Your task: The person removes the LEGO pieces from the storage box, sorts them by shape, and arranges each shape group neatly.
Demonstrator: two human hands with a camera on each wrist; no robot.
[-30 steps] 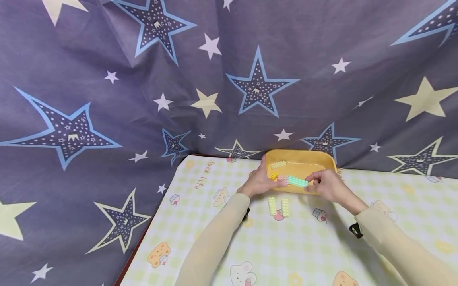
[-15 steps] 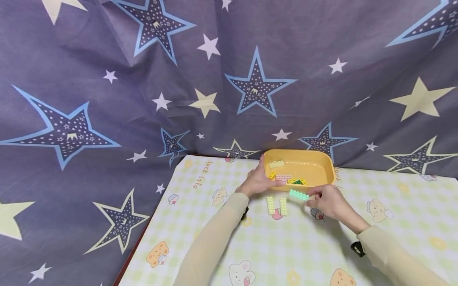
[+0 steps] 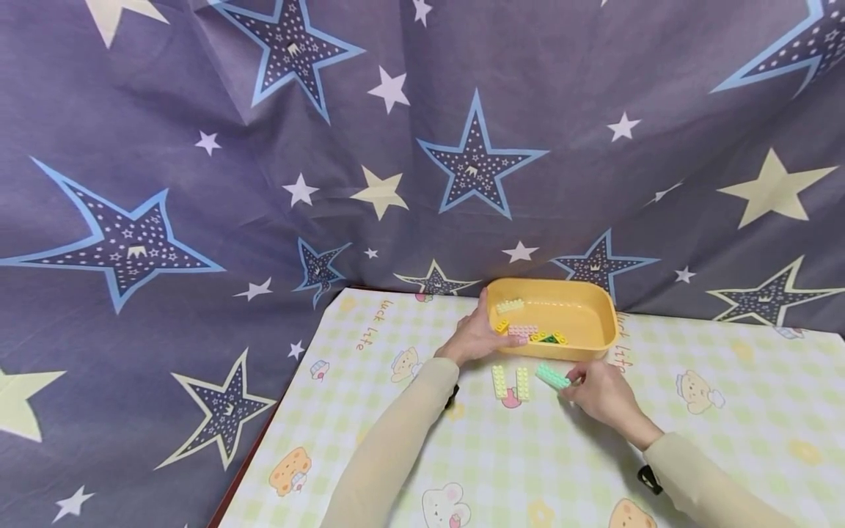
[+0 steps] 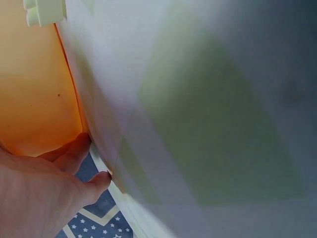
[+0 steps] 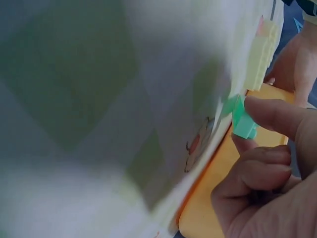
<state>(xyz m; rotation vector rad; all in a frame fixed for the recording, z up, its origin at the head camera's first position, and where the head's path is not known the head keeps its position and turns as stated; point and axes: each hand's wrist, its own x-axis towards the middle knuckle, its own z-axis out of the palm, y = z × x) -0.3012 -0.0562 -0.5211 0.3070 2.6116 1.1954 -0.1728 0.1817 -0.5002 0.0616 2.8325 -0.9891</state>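
Observation:
My right hand [image 3: 604, 392] pinches one end of a mint-green building brick [image 3: 552, 376] between thumb and finger, low over the cloth in front of a yellow tray [image 3: 597, 353]. The right wrist view shows that same brick [image 5: 242, 119] with its end toward the camera. At the tray's left end, my left hand [image 3: 474, 336] grips the rim. Two pale yellow bricks [image 3: 499, 383] lie side by side on the cloth, left of the mint-green one. Inside the tray are a pink brick [image 3: 523, 330], another pale yellow brick [image 3: 510, 305] and small yellow and green pieces [image 3: 549, 338].
A checked cloth [image 3: 383, 411] with cartoon prints covers the table. Behind the tray hangs a dark curtain [image 3: 422, 242] with stars. The table's left edge [image 3: 264, 433] runs diagonally beside the left forearm.
The right hand has brought the mint-green brick out over the tray's front wall and down toward the cloth, near the pale yellow pair. My left hand has stayed at the tray.

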